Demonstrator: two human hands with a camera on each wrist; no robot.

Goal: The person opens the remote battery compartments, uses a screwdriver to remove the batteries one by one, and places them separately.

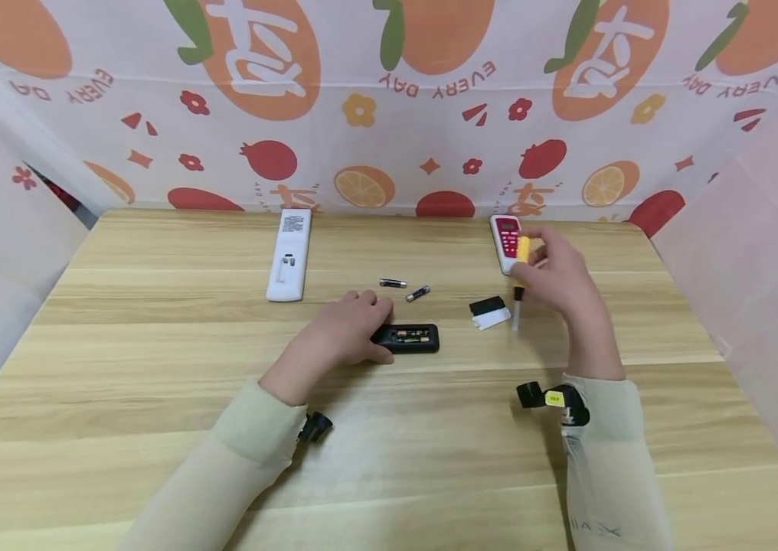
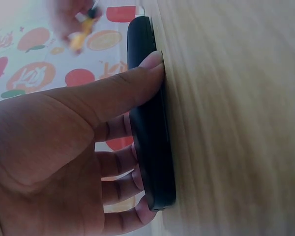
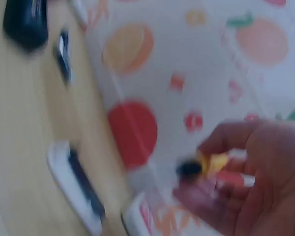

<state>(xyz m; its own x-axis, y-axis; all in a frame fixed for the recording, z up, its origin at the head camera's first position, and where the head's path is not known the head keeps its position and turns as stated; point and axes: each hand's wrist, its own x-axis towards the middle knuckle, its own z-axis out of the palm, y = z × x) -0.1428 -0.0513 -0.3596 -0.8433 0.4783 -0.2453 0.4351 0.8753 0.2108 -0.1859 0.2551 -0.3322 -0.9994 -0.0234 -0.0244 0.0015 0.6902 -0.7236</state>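
Observation:
My left hand (image 1: 344, 333) grips the left end of a black remote control (image 1: 423, 338) lying on the table, thumb along the near side and fingers along the far side. Its battery compartment is uncovered, and batteries (image 1: 413, 336) sit inside. In the left wrist view the remote (image 2: 150, 162) appears edge-on between thumb and fingers. My right hand (image 1: 557, 275) holds a screwdriver (image 1: 523, 256) by its yellow handle, shaft downward, just in front of a white remote with a red face (image 1: 505, 229). The right wrist view is blurred, with the right hand (image 3: 255, 182) around the handle.
Two loose batteries, one (image 1: 392, 283) beside the other (image 1: 419, 293), lie behind the black remote. A black cover (image 1: 486, 305) and a white cover (image 1: 492, 318) lie left of the screwdriver tip. A white remote (image 1: 289, 260) lies face down at the back left, before a printed curtain (image 1: 403, 153).

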